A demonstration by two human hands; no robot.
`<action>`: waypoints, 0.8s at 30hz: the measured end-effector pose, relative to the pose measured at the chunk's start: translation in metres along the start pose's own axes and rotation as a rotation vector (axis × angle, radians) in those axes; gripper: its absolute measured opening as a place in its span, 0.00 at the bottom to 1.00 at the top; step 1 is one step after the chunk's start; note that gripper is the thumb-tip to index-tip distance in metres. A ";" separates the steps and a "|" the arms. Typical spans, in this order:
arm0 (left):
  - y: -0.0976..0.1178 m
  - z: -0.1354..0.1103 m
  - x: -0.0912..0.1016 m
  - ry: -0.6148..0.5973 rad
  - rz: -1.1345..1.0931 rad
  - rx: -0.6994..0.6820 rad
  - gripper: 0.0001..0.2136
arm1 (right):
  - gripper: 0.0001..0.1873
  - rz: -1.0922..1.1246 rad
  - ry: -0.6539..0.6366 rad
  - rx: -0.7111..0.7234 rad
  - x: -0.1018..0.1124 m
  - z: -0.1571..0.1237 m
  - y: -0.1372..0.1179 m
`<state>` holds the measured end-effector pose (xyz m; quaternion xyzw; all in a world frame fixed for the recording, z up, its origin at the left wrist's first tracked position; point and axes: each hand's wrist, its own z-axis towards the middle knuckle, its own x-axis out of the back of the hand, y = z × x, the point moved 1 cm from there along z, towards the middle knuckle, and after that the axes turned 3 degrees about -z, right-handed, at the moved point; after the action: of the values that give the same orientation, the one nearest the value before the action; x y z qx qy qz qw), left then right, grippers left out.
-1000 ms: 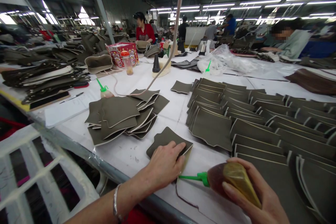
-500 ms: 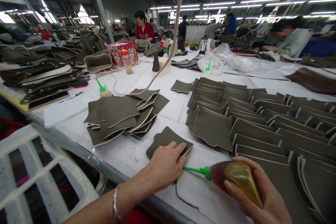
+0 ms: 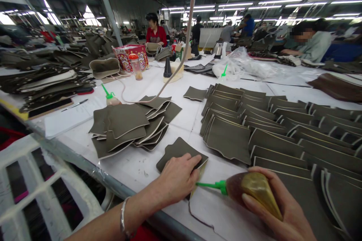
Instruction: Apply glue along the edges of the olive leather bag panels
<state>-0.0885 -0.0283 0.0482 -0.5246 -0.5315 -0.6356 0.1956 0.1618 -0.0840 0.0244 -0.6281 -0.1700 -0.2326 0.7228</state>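
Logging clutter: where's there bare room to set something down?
Free tabletop lies between the loose pile and the overlapped rows, and between the red-lidded bottle and black cone. The right side, under those rows, is crowded.

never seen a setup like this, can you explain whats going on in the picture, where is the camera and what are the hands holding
No machine here: these are a person's two bare hands, seen forward and down from a camera worn on the head. The left hand rests on a dark olive piece on the white table. The right hand grips a squeeze bottle, its green nozzle pointing toward the left hand. Similar pieces lie in a loose pile and overlapping rows.
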 end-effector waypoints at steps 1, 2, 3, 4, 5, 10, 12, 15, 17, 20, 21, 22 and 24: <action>0.000 0.000 0.000 0.000 -0.004 0.000 0.21 | 0.25 0.020 -0.037 -0.006 0.000 -0.001 0.001; 0.000 0.000 0.000 0.001 -0.007 0.002 0.21 | 0.25 0.028 -0.047 -0.016 0.000 -0.001 0.002; 0.000 0.000 0.001 0.001 -0.009 0.005 0.21 | 0.26 0.022 -0.027 -0.023 0.000 0.000 0.003; 0.000 0.000 0.001 -0.001 -0.011 0.007 0.20 | 0.26 0.005 0.015 -0.027 0.001 0.002 0.004; 0.000 0.001 0.001 -0.003 -0.012 0.008 0.20 | 0.27 -0.016 0.068 -0.031 0.003 0.004 0.005; 0.001 0.002 0.003 -0.029 -0.016 0.003 0.21 | 0.28 -0.080 0.198 -0.004 0.005 0.009 0.002; 0.001 0.002 0.003 -0.033 -0.021 0.004 0.21 | 0.26 -0.058 0.122 0.014 0.003 0.006 -0.001; 0.001 0.003 0.003 -0.032 -0.030 -0.002 0.21 | 0.25 -0.048 0.073 0.017 0.001 0.005 -0.003; 0.001 0.003 0.003 -0.031 -0.038 -0.004 0.21 | 0.26 -0.069 0.153 0.012 0.002 0.008 -0.004; 0.001 0.003 0.004 -0.034 -0.053 0.006 0.22 | 0.28 -0.077 0.251 -0.003 0.002 0.011 -0.003; 0.002 0.003 0.004 -0.036 -0.057 0.008 0.22 | 0.29 -0.066 0.238 -0.010 0.002 0.011 -0.003; 0.002 0.003 0.004 -0.038 -0.061 0.008 0.22 | 0.30 -0.049 0.200 -0.026 0.001 0.009 -0.003; 0.001 0.003 0.003 -0.033 -0.076 0.007 0.22 | 0.30 0.058 0.073 -0.092 -0.002 0.004 -0.003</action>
<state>-0.0874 -0.0248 0.0513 -0.5136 -0.5564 -0.6320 0.1646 0.1585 -0.0802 0.0265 -0.6563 -0.1144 -0.2420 0.7054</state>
